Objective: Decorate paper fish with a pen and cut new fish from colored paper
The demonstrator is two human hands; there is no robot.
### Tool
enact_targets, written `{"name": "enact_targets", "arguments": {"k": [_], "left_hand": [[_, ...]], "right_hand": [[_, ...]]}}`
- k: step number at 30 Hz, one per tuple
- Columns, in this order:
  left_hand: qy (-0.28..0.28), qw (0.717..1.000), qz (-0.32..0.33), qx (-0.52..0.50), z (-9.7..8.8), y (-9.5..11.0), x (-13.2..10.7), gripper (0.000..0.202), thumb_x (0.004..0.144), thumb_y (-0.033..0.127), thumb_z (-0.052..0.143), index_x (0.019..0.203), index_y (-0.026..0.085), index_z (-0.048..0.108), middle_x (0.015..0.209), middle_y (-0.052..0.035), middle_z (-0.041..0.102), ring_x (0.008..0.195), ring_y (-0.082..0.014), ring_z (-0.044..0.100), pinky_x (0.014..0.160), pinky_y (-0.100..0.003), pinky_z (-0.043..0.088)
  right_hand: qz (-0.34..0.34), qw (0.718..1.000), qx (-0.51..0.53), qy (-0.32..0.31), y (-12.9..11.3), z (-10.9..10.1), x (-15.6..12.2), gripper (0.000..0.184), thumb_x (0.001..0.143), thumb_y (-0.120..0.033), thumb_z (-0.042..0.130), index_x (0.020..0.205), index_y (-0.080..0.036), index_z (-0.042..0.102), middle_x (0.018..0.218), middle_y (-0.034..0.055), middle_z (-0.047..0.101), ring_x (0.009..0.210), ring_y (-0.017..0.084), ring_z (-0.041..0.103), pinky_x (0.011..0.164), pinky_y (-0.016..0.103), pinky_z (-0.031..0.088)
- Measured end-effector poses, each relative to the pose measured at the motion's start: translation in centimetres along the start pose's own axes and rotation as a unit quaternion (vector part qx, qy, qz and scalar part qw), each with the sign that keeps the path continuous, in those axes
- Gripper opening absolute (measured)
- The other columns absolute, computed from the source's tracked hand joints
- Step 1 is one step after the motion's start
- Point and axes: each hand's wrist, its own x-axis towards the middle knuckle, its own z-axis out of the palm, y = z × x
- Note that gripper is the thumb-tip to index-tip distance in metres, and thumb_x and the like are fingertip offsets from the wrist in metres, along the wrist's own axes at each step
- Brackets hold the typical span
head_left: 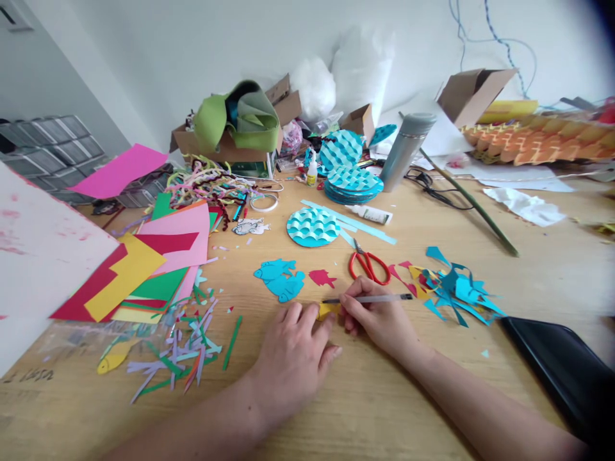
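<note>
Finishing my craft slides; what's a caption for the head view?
Right hand holds pen at yellow paper; blue fish and scissors beyond.

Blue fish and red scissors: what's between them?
In the head view, a red paper fish lies between the blue paper fish and the red-handled scissors.

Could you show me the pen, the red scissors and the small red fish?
Pen (pixel 379 298), head view: on its clear barrel.
Red scissors (pixel 368 260), head view: on the handles.
Small red fish (pixel 322 278), head view: mid-body.

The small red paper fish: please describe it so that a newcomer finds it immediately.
On the wooden table, look beyond the bare left hand. The small fish lies between blue paper fish and red-handled scissors; unlike its blue neighbours, it is red.
</note>
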Motion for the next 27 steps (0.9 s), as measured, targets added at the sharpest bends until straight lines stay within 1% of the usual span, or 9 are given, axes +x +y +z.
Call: {"name": "enact_targets", "arguments": {"k": [11,16,27], "left_hand": [[-0.003,1.000,0.001,0.004,-0.02,0.02,0.00,0.043,0.095,0.041,0.049,0.133,0.020,0.054,0.120,-0.0100,0.058,0.102,-0.0273,0.049,0.087,-0.047,0.049],[-0.002,1.000,0.002,0.005,0.01,0.02,0.00,0.043,0.095,0.041,0.048,0.133,0.021,0.053,0.120,-0.0097,0.057,0.102,-0.0273,0.049,0.087,-0.047,0.049],[0.002,1.000,0.004,0.009,-0.04,0.01,0.04,0.043,0.095,0.041,0.048,0.133,0.020,0.053,0.119,-0.0099,0.057,0.102,-0.0274,0.049,0.087,-0.047,0.048]], "right_hand": [[0.002,1.000,-0.001,0.003,-0.14,0.07,-0.04,0.039,0.074,-0.053,0.070,0.070,-0.021,0.047,0.050,-0.0040,0.059,0.038,0.009,0.053,0.038,0.019,0.042],[0.002,1.000,-0.004,-0.001,-0.25,0.07,-0.05,0.040,0.073,-0.054,0.070,0.070,-0.021,0.047,0.047,-0.0042,0.058,0.037,0.009,0.053,0.038,0.019,0.042],[0.001,1.000,-0.014,-0.005,-0.27,0.08,-0.04,0.037,0.075,-0.052,0.068,0.069,-0.022,0.047,0.047,-0.0041,0.058,0.037,0.010,0.053,0.038,0.020,0.042]]}}
